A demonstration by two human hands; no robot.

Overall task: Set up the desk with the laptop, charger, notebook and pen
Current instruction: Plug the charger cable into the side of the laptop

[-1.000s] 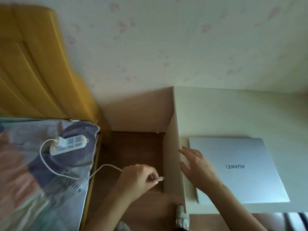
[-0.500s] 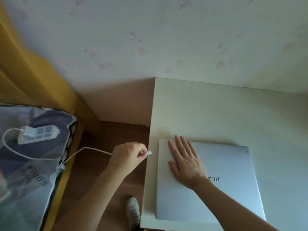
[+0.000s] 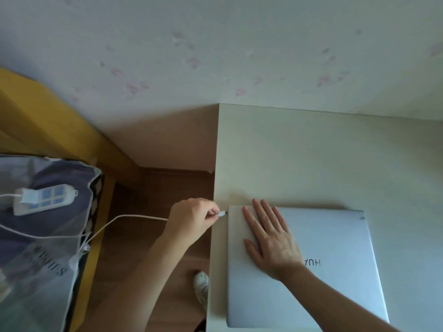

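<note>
Since half a second earlier, the plug (image 3: 222, 213) had been carried the last stretch to the laptop (image 3: 330, 267), so that its metal tip was seen just at the left edge near the back corner; whether it had entered a port could not be told. By this the charging step was judged nearly done, with the notebook and pen not in view and that part of the task still to come

Nearest, the closed laptop was seen lying flat on the desk (image 3: 311, 154) close to the left edge, a thin silver slab with rounded corners, a matte metal lid and dark lettering. It was pressed down by the right hand (image 3: 268, 238), laid open and flat, fingers spread on the lid's left part. The plug, small and white with a metal end, was pinched in the closed fingers of the left hand (image 3: 191, 219), held just off the desk's side

From that hand a thin white cable (image 3: 134, 216) was seen drooping left over the brown wood floor (image 3: 155, 195), where a pale shoe (image 3: 201, 286) showed. Further left, the white adapter (image 3: 28, 196) was seen seated in a white power strip (image 3: 45, 200) resting on soft patterned bedding (image 3: 48, 231). Beyond, a smooth cream desktop, a yellow padded headboard (image 3: 48, 121) and a pale wall (image 3: 215, 56) with faint pink flowers were noted
</note>
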